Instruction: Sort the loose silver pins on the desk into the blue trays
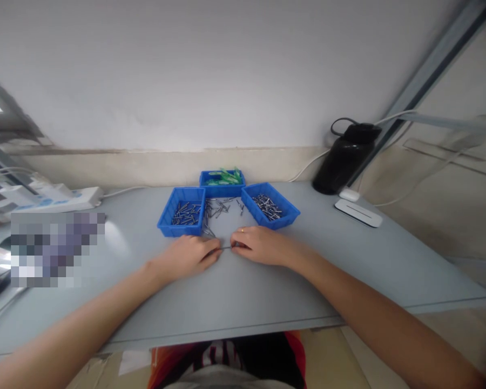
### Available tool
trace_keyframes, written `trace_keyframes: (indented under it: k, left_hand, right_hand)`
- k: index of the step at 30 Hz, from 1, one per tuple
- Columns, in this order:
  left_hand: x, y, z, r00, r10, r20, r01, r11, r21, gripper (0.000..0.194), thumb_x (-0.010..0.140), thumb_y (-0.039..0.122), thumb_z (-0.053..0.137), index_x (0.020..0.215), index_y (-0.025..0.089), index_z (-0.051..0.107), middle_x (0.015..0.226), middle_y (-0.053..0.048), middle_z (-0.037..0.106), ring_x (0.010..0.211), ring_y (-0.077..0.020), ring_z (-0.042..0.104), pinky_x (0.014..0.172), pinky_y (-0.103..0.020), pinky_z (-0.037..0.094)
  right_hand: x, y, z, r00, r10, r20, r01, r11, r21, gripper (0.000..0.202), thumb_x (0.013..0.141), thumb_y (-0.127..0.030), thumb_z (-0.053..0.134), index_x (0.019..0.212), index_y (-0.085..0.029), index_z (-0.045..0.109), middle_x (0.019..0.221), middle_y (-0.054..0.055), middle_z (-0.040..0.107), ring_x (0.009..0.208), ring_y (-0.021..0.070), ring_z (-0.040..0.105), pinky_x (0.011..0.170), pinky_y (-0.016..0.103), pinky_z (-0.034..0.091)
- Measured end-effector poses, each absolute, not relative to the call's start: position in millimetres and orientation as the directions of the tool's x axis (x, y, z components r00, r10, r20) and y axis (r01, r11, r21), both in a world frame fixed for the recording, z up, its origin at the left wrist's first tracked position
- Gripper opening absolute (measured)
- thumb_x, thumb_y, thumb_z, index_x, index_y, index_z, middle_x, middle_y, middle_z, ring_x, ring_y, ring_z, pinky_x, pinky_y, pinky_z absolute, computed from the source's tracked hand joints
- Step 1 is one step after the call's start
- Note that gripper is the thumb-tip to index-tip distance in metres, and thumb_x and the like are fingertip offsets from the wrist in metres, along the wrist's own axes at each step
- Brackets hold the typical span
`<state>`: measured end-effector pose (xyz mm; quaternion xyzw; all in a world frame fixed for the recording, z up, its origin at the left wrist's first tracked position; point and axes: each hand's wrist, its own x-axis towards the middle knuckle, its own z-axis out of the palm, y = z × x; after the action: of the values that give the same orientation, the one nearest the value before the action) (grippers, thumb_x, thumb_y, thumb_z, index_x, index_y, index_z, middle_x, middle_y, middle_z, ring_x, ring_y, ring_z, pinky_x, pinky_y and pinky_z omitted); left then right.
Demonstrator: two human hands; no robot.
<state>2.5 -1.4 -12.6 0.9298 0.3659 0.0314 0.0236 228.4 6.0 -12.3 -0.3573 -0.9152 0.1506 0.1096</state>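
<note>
Grey table against white wall | our left hand and right hand pinch a thin metal pin between fingertips, low on the tabletop | loose pins just beyond, between three blue trays | black bottle far right, well apart

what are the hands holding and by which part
The left hand and right hand pinch one thin metal pin between them, one grip at each end.
</note>
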Motion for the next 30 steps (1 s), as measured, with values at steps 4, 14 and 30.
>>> trace_keyframes:
  k: [4,14,30]
  left_hand:
    - [3.1,-1.7,-11.7,0.725,0.688,0.026,0.686,-0.725,0.060,0.025,0.096,0.031,0.039,0.087,0.020,0.059,0.076,-0.001,0.066,0.064,-0.0144,0.062,0.055,-0.024,0.040]
    - [2.9,-1.5,-11.7,0.734,0.678,0.030,0.676,-0.734,0.070,0.025,0.096,0.031,0.038,0.087,0.020,0.059,0.076,-0.001,0.065,0.064,-0.0142,0.061,0.056,-0.024,0.041]
    - [1.7,-1.3,-12.6,0.732,0.681,0.017,0.680,-0.732,0.043,0.025,0.097,0.032,0.037,0.088,0.021,0.058,0.079,-0.001,0.067,0.066,-0.0155,0.062,0.055,-0.026,0.036]
  right_hand:
    - [228.7,6.3,-12.1,-0.727,0.681,0.093,0.616,0.705,-0.351,0.012,0.091,-0.022,0.050,0.090,-0.018,0.062,0.085,0.003,0.061,0.078,0.0159,0.057,0.072,0.028,0.039]
    - [228.9,5.4,-11.6,-0.724,0.682,0.101,0.616,0.706,-0.350,0.012,0.091,-0.021,0.050,0.089,-0.018,0.062,0.084,0.003,0.060,0.077,0.0158,0.056,0.071,0.028,0.038]
    - [227.9,4.9,-10.0,-0.719,0.691,0.070,0.634,0.694,-0.341,0.013,0.092,-0.023,0.049,0.089,-0.018,0.061,0.086,0.004,0.061,0.080,0.0162,0.058,0.073,0.028,0.039]
